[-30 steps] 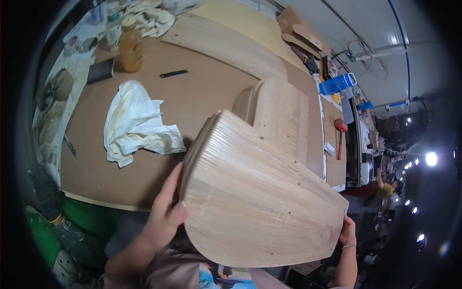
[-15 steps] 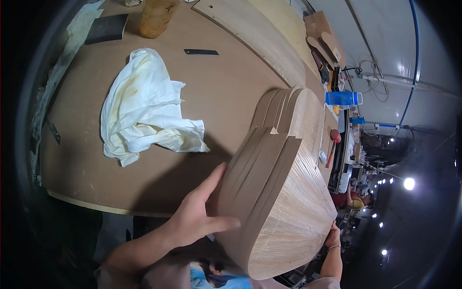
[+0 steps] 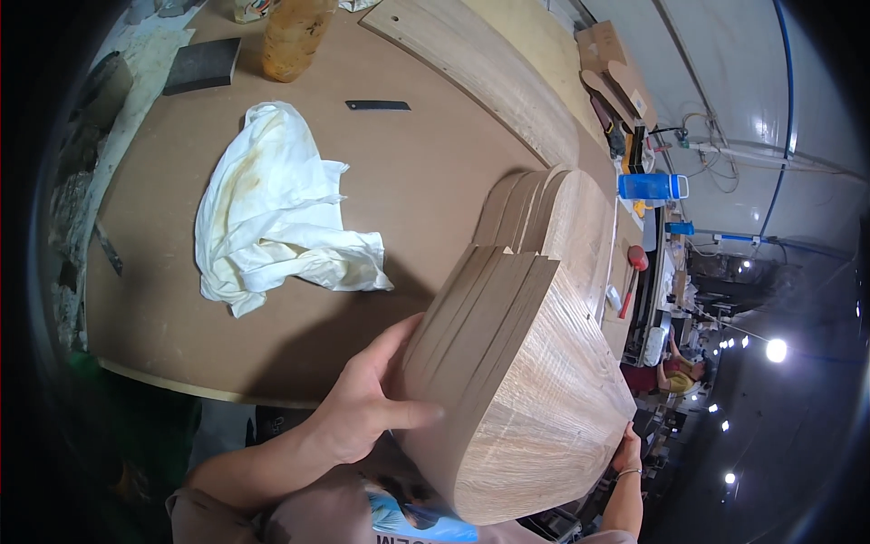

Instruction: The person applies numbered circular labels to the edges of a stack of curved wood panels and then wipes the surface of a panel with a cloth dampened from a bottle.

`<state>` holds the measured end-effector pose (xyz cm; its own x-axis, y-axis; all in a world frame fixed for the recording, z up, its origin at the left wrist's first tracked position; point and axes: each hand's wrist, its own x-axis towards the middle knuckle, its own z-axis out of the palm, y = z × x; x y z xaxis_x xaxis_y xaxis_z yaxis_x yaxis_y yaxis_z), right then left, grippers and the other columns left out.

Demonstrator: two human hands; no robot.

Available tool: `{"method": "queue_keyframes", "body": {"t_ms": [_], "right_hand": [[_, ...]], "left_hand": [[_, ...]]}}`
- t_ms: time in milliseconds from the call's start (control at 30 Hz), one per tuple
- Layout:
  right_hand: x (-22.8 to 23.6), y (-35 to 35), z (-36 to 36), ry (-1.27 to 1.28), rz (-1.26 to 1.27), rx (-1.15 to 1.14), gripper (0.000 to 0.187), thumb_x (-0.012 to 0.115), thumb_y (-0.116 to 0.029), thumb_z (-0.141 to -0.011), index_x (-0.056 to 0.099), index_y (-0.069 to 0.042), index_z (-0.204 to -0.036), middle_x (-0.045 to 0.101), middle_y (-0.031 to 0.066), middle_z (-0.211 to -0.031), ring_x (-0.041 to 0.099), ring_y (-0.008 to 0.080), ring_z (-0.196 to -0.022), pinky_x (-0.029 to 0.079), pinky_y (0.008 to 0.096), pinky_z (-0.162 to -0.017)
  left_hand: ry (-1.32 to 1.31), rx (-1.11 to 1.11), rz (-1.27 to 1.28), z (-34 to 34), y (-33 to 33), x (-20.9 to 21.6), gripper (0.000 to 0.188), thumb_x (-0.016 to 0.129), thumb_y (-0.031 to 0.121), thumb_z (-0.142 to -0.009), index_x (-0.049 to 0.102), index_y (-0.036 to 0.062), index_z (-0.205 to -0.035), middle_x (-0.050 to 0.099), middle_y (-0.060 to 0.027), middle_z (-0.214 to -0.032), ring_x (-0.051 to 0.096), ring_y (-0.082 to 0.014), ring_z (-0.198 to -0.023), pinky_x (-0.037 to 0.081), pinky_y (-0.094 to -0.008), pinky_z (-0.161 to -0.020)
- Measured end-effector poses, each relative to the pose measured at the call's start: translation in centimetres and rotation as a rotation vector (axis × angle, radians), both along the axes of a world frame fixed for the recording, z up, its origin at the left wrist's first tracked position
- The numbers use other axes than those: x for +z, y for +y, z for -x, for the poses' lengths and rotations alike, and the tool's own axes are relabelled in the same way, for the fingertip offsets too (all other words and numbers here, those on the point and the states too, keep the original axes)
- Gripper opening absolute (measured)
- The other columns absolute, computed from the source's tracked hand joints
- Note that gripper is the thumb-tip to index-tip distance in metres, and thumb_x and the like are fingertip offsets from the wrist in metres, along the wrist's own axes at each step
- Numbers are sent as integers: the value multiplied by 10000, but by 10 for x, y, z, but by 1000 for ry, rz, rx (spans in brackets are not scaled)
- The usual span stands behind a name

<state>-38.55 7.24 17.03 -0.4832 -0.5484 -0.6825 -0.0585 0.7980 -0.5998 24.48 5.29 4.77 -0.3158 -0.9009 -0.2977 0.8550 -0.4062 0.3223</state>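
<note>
A stack of curved wood-grain panels (image 3: 544,399) stands at the near right of the table, its layered brown edges facing left. My left hand (image 3: 367,403) presses against those edges, thumb and fingers apart along the side of the stack. On the right side, my right hand (image 3: 627,451) grips the panels' far edge near a pointed corner; its fingers are partly hidden behind the top panel. Farther back, several rounded panel ends (image 3: 535,208) of the stack show with stepped edges. A crumpled white cloth (image 3: 272,218), stained yellowish, lies left of the stack.
A thin black blade (image 3: 379,105) lies beyond the cloth. At the back are an amber-stained container (image 3: 297,41), a dark square sheet (image 3: 202,65) and a long curved board (image 3: 480,72). Rightward are a blue jug (image 3: 651,187) and a red mallet (image 3: 636,263). A person (image 3: 680,374) is in the distance.
The layered edges at the stack's near section have come more nearly level, and the top panel has shifted slightly left. Both hands stay on the stack. The whole view has shifted a little.
</note>
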Motion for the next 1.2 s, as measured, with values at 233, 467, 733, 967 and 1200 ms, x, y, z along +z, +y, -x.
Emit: {"method": "queue_keyframes", "body": {"t_ms": [233,467,733,967,1200], "right_hand": [[-9,0,24,-81,105,49,614,486,-547,-943,513,-96,-1359,547,78,-1385,499,292,-1260,365,443,-1078],[-5,7,0,-209,233,146,559,446,-401,-956,494,-25,-1367,576,123,-1343,537,275,-1234,384,389,-1078],[-25,17,-7,-354,284,86,559,460,-394,-954,495,-14,-1363,572,136,-1342,537,290,-1231,409,410,-1059],[-19,8,33,-129,292,135,509,490,-371,-979,536,5,-1318,602,113,-1298,569,246,-1182,459,378,-987],[27,-61,-179,718,531,511,399,551,-212,-984,577,55,-1278,620,106,-1244,555,172,-1145,393,298,-1018]], "left_hand": [[-89,-11,-11,-7,-1,7,863,701,-102,-726,282,-32,-1477,449,-137,-1422,409,-221,-1334,319,-350,-1115],[-207,-51,-71,7,-1,-22,411,536,321,-1007,560,49,-1314,625,-29,-1206,567,-100,-1083,454,-271,-929],[-171,-90,-97,9,0,-22,463,506,426,-998,604,36,-1226,660,-89,-1147,626,-179,-1038,505,-355,-905],[9,-153,-164,22,8,-48,509,447,462,-1001,563,56,-1285,615,-128,-1259,582,-267,-1164,443,-432,-1014],[324,-304,-16,3,-11,-58,449,471,291,-1005,469,31,-1371,605,-100,-1248,583,-235,-1150,472,-410,-972]]}}
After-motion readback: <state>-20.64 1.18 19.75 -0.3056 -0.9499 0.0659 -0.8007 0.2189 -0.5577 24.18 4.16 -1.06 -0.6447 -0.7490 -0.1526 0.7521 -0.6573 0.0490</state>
